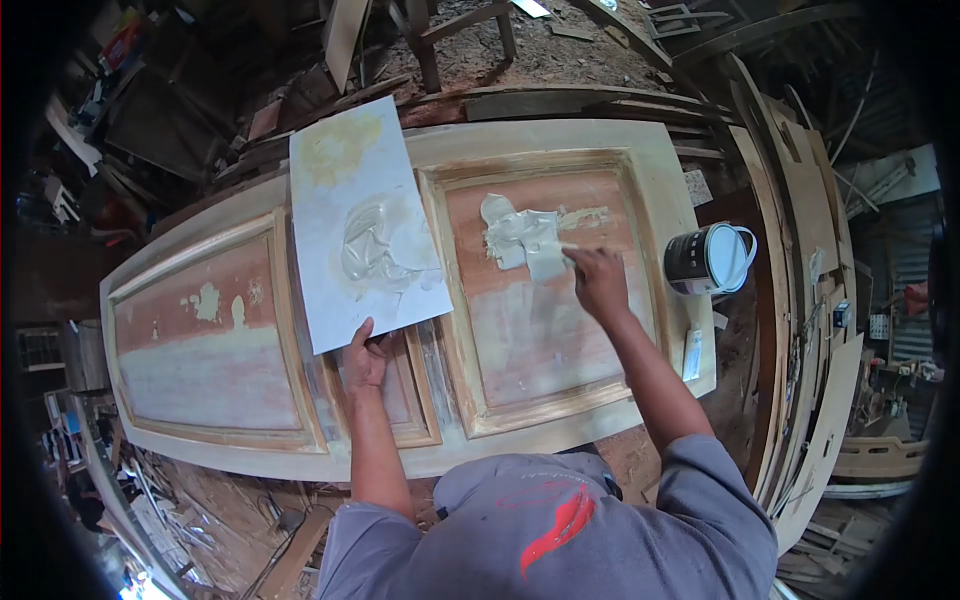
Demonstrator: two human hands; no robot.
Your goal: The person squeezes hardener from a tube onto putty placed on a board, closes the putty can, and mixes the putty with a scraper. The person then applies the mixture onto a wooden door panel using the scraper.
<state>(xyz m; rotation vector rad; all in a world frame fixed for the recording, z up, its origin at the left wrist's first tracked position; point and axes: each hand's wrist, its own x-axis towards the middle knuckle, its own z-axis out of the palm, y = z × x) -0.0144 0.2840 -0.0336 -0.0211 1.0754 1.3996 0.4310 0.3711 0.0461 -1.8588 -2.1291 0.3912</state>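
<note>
My left hand (pixel 366 362) grips the lower edge of a white board (pixel 325 285), its thumb on top. A glossy heap of off-white putty (pixel 370 240) sits on this board, with a yellowish stain near its far end. In my right hand (pixel 600 283) is a putty knife (pixel 547 262), its wide blade coated and pressed to a thick patch of putty (pixel 508 230) on a reddish panel. This panel belongs to a wooden door (pixel 540 345) lying flat, whose near panel halves are coated whitish. The board partly hides the door's middle section.
An open paint can (pixel 710 260) with a raised handle stands at the door's right end. A small tube or packet (pixel 692 354) lies near the right corner. Long planks (pixel 800 300) lean on the right, and wood scraps cover the ground (pixel 590 55) beyond.
</note>
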